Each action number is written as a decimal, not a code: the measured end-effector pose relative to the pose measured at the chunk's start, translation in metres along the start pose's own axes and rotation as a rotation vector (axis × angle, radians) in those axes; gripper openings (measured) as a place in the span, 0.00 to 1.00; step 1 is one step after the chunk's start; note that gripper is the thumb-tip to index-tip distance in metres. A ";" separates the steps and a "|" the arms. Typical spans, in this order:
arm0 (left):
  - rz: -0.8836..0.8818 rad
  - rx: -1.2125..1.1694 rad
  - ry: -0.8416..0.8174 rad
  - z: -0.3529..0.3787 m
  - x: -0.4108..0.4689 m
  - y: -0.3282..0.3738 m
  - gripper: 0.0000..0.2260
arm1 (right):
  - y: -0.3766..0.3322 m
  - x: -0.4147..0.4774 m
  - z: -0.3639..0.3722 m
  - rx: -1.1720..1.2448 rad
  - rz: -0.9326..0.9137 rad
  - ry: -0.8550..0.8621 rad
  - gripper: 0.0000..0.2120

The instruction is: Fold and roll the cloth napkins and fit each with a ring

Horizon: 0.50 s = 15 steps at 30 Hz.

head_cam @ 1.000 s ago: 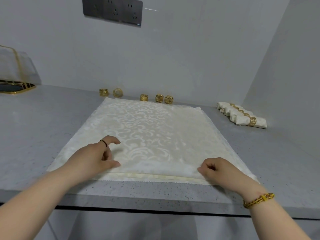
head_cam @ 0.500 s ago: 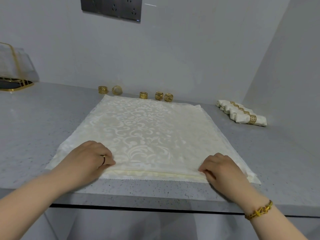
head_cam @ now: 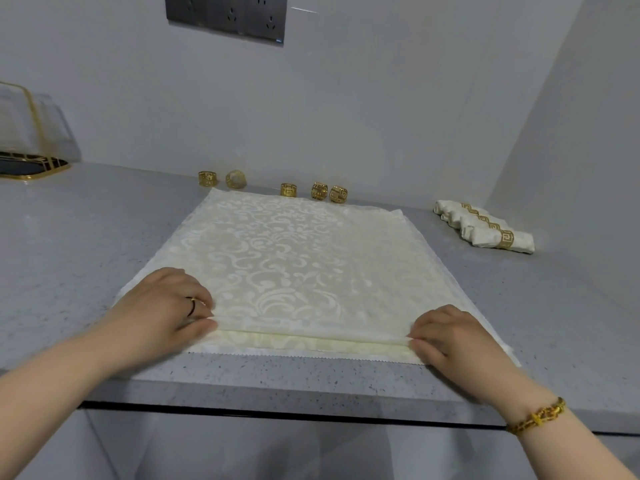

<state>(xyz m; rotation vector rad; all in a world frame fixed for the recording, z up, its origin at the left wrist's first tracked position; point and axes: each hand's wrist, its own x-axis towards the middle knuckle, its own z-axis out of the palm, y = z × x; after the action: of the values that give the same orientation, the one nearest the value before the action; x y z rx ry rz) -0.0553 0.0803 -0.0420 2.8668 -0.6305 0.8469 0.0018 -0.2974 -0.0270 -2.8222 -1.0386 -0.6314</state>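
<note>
Grey speckled stone bench [head_cam: 86, 254] against a plain grey wall, set in a corner. A cream damask cloth napkin [head_cam: 294, 258] lies spread flat mid-bench, its far edge just short of a row of five gold metal napkin rings [head_cam: 288, 189] along the back edge. A batch of finished rolled napkins with gold rings [head_cam: 485, 226] sits well apart near the back right corner.

Hands: left hand [head_cam: 162, 306] and right hand [head_cam: 453, 337] both have curled fingers pinching the narrow fold [head_cam: 311, 336] turned up along the near edge, one hand near each end of it. Zigzag hem shows just below the fold, close to the bench's front edge.

Risks, as I judge them:
- Uneven pull from the two hands would skew the fold, so the roll comes out tapered and the ring fits badly.
- Fabric looks slick; dragging it could slide the whole sheet off the front edge or bunch the middle, which neither hand holds.
- Pushing forward too far could nudge the loose rings at the back.

Versus a second ago: left hand had its index finger lifted and sat higher on the cloth; now it is down on the fold, gripping. Right hand sits slightly further out along the fold.
</note>
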 end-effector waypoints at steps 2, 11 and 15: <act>-0.009 0.010 -0.041 -0.003 0.000 -0.002 0.21 | 0.003 0.002 0.001 -0.005 -0.012 0.002 0.14; -0.248 -0.335 -0.063 -0.006 -0.008 -0.030 0.05 | 0.004 0.011 -0.006 0.352 0.262 -0.246 0.11; -0.477 -0.477 -0.169 -0.008 -0.002 -0.043 0.13 | 0.009 0.018 -0.010 0.536 0.413 -0.337 0.13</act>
<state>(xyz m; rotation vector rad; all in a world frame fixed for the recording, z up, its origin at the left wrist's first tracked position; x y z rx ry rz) -0.0429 0.1215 -0.0346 2.4924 -0.1144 0.3290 0.0171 -0.2953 -0.0101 -2.5650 -0.5101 0.1511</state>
